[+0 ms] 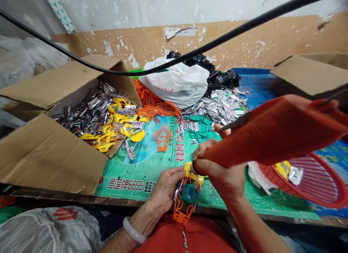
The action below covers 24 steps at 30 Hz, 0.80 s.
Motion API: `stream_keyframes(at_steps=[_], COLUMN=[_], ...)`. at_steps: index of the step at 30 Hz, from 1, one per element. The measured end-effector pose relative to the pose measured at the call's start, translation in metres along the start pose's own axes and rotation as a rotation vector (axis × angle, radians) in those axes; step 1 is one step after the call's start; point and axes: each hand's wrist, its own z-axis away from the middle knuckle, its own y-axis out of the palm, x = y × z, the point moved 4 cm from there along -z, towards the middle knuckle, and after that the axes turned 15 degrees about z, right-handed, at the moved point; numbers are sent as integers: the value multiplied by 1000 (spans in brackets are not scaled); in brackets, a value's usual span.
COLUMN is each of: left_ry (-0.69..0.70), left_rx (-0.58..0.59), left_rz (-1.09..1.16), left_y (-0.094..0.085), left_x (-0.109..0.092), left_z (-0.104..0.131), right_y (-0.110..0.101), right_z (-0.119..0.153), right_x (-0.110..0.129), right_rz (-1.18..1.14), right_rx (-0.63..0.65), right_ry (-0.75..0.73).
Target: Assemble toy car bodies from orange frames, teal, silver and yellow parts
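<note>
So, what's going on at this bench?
A person's left hand holds a small plastic assembly in orange, yellow and green. The right hand holds a red-covered tool, its end against or just over the yellow part. An open cardboard box spilling metal pieces lies to the left; a red basket sits to the right.

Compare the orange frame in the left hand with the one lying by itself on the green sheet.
The held frame has a yellow piece and a green block on it; the loose frame shows neither. The held frame is in the left hand at the near edge; the loose frame lies untouched on the green sheet, farther back. Both are orange openwork.
</note>
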Motion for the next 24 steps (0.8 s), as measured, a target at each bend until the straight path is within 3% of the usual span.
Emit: stream_keyframes(at_steps=[8, 16, 20, 24], left_ry=[-4, 31, 43, 55], left_rx=[-52, 3, -24, -24], left_rz=[0, 10, -8, 20], left_y=[-4, 1, 2, 1], left_x=[5, 5, 0, -5], left_z=[-1, 3, 5, 6], right_y=[3, 2, -1, -18], right_z=[5, 10, 6, -13], right_x=[-5, -10, -1, 14], right_rz=[33, 71, 43, 68], right_rx=[18, 15, -17, -122], right_ry=[0, 21, -9, -8])
